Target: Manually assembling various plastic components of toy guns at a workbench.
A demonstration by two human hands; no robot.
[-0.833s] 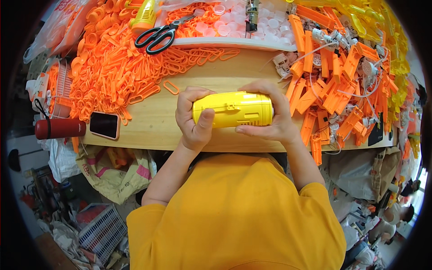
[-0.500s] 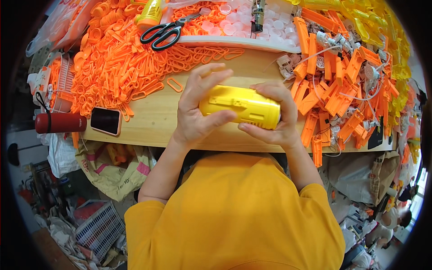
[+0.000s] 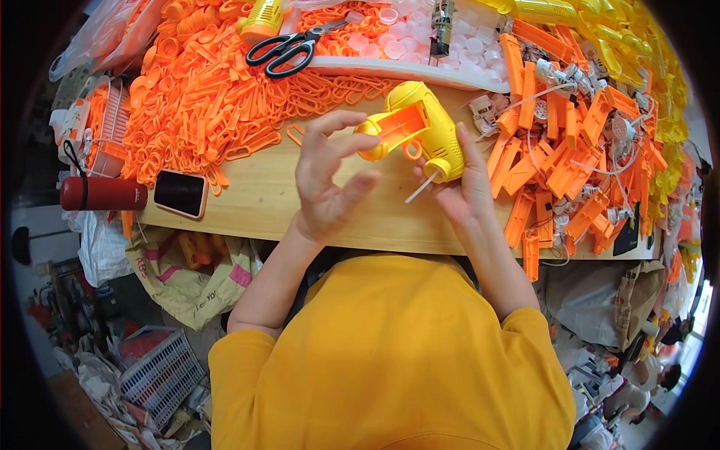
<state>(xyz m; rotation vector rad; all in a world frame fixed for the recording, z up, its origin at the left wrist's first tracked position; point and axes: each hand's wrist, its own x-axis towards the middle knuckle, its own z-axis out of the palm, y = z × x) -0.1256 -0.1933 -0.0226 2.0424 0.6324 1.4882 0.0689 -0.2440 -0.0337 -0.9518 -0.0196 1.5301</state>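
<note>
My right hand (image 3: 466, 182) grips the yellow body of a pistol-shaped plastic toy (image 3: 439, 135), held above the near half of the table. Its hollow handle, orange inside, points left, and a thin white tube (image 3: 421, 187) sticks out of the end toward me. A small orange ring (image 3: 412, 150) shows between handle and body. My left hand (image 3: 330, 169) is open beside the handle's end, thumb and fingers apart. Its fingertips overlap the tip of the handle; whether they touch it I cannot tell.
Loose orange clips and rings (image 3: 202, 105) are heaped at the left, with black-handled scissors (image 3: 281, 56) behind. Orange parts with wires (image 3: 566, 142) pile up at the right. A phone (image 3: 180, 193) and a red flask (image 3: 103, 193) lie at the left edge; a white tray (image 3: 405, 69) stands at the back.
The toy has turned in my hands, so its handle now shows at the left and its tube end faces me. My left hand has come off the body and spread its fingers.
</note>
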